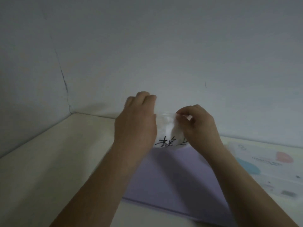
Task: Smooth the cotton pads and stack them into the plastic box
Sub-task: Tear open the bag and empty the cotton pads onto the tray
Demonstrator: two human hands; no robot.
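A clear plastic box (165, 138) with black handwritten characters on its front stands at the far end of a lilac sheet (172, 177). My left hand (137, 122) wraps around the box's left side. My right hand (198, 123) hovers over the box's top right, its fingertips pinched on a white cotton pad (176, 128) that hangs at the box's opening. White pads show through the box wall, blurred. The box's right side is hidden behind my right hand.
The cream table (49, 161) meets grey-white walls at the back and left. A printed pastel card or package (270, 167) lies at the right, beside the lilac sheet.
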